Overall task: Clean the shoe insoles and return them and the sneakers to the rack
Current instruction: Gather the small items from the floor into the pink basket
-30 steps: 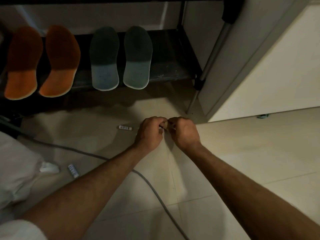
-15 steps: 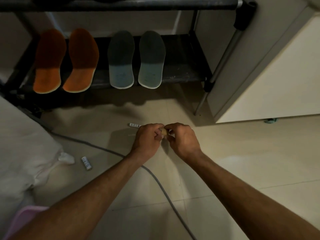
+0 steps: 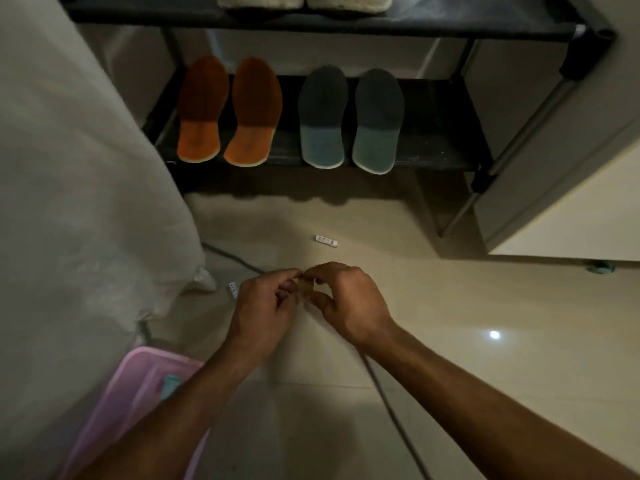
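Observation:
Two orange insoles [image 3: 202,110] [image 3: 254,112] and two grey-blue insoles [image 3: 322,117] [image 3: 377,121] lie side by side on the lower shelf of the black shoe rack [image 3: 440,133]. Pale sneakers [image 3: 304,1] stand on the shelf above, mostly cut off by the frame's top edge. Over the tiled floor, my left hand [image 3: 266,306] and my right hand [image 3: 346,303] meet at the fingertips. Between them they pinch a small tan, translucent piece [image 3: 307,285]; what it is cannot be told.
A big white sack [image 3: 69,202] fills the left side. A pink tub [image 3: 138,403] sits at lower left. A grey cable [image 3: 391,410] runs across the floor. Two small white tubes [image 3: 326,240] [image 3: 232,289] lie on the tiles. A white cabinet [image 3: 571,202] stands at right.
The view has pulled back and tilted up, showing the upper shelf and the pink tub. My hands stay joined, with the fingers now looser around the small piece.

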